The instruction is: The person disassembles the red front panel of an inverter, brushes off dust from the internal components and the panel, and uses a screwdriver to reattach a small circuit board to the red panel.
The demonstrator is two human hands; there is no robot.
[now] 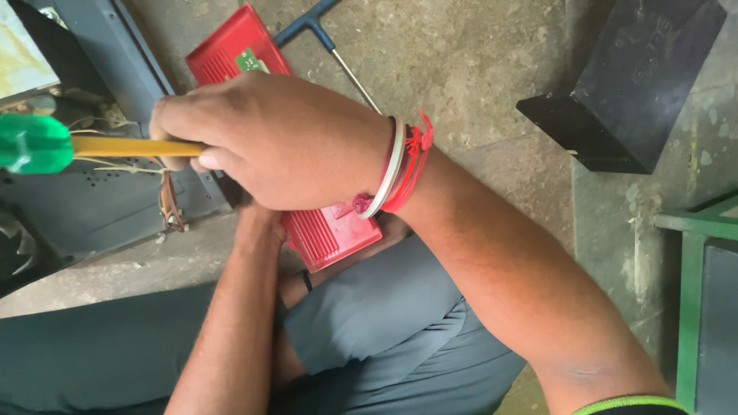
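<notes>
A screwdriver [92,146], with a green handle and a yellow shaft, lies level across the left of the view, its green end at the far left edge and its shaft running into a closed fist. Behind it sits a grey metal appliance casing [100,200], opened up, with loose thin wires [167,201] hanging out near its right edge. The right hand [261,138] reaches across from the right and is clenched tight around the screwdriver's shaft; its tip is hidden inside the fist, so what it meets cannot be told. The wrist wears a white bangle and red threads. Below it, the left forearm rises from the bottom of the view, and the left hand [257,227] is mostly hidden under the right one; whether it grips anything cannot be told. Beneath both hands lies a red plastic box [231,50] with ribbed vents, resting on the concrete floor [477,69]. A T-handled wrench [323,34] lies just behind the box, untouched. Further right stands a black block [630,84], and a green metal frame [692,253] at the right edge. The casing already stands open with its wiring exposed; the work with the screwdriver looks to be in progress, not finished.
</notes>
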